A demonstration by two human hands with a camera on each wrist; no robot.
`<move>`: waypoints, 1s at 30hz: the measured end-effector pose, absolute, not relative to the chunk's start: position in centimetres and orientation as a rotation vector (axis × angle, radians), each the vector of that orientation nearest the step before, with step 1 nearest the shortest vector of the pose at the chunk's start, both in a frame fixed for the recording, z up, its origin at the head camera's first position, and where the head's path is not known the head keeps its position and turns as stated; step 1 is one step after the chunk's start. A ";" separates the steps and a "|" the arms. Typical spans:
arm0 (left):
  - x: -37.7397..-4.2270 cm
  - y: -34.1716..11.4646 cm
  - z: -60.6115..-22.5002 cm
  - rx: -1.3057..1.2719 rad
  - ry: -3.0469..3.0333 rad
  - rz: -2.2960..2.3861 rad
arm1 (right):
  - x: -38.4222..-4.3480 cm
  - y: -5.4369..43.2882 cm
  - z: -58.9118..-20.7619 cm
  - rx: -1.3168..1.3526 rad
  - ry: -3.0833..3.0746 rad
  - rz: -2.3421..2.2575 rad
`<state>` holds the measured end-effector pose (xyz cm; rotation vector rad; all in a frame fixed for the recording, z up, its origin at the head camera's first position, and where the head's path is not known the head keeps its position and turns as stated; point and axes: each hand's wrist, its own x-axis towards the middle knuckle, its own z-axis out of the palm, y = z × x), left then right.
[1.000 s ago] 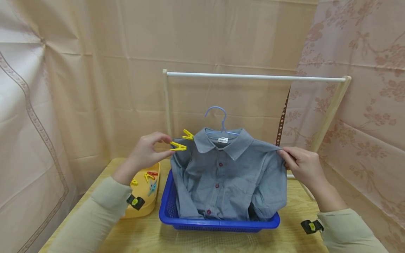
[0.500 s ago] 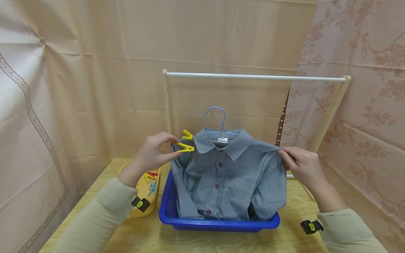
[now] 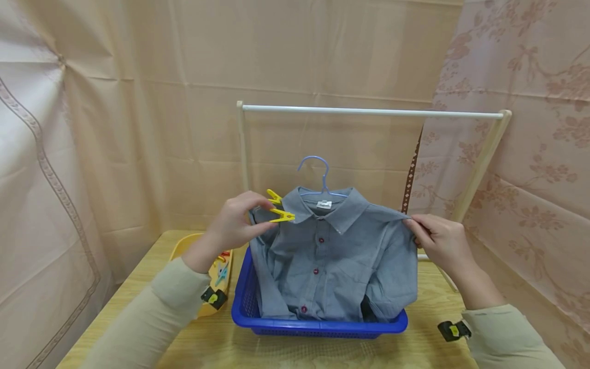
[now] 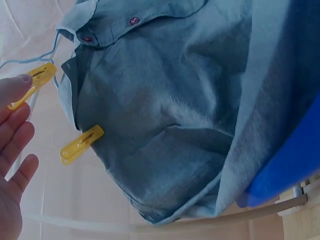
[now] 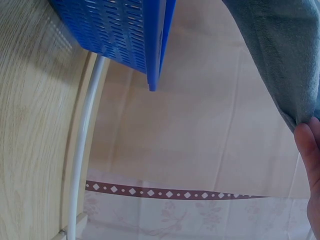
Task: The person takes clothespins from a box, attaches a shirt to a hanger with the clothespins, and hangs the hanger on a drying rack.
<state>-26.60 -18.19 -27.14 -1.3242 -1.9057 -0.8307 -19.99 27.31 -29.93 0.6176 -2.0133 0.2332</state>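
Observation:
A grey-blue button shirt (image 3: 345, 256) hangs on a thin blue hanger (image 3: 326, 174), its lower part inside a blue basket (image 3: 322, 327). My left hand (image 3: 237, 220) pinches a yellow clothespin (image 3: 283, 216) between thumb and fingers, in front of the shirt's left-side collar. Another yellow clothespin (image 4: 82, 144) is clipped on the shirt's shoulder edge in the left wrist view. At the opposite shoulder, my right hand (image 3: 440, 241) pinches the cloth and pulls it outward. In the right wrist view, fingertips (image 5: 306, 135) grip a fold of the shirt.
Behind the basket stands a drying rack with a white top bar (image 3: 369, 111) and pale upright posts. A yellow tray (image 3: 184, 240) with several clothespins sits at the left of the wooden table (image 3: 138, 287), partly covered by my left forearm. Curtains surround the table.
My left hand has moved right with the yellow clothespin, from the shirt's outer shoulder to in front of the collar. The right hand and the shirt have stayed put.

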 end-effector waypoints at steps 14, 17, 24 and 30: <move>-26.7 -15.7 -26.8 -1.375 -1.774 -0.845 | -19.9 27.3 -29.9 0.627 -2.011 0.228; -26.5 -15.2 -26.6 -1.385 -1.754 -0.849 | -19.9 27.3 -29.9 0.625 -2.011 0.226; -26.1 -14.4 -26.3 -1.391 -1.759 -0.830 | -19.9 27.4 -29.9 0.627 -2.011 0.228; -26.1 -13.8 -26.0 -1.407 -1.730 -0.804 | -20.0 27.4 -29.9 0.633 -2.003 0.231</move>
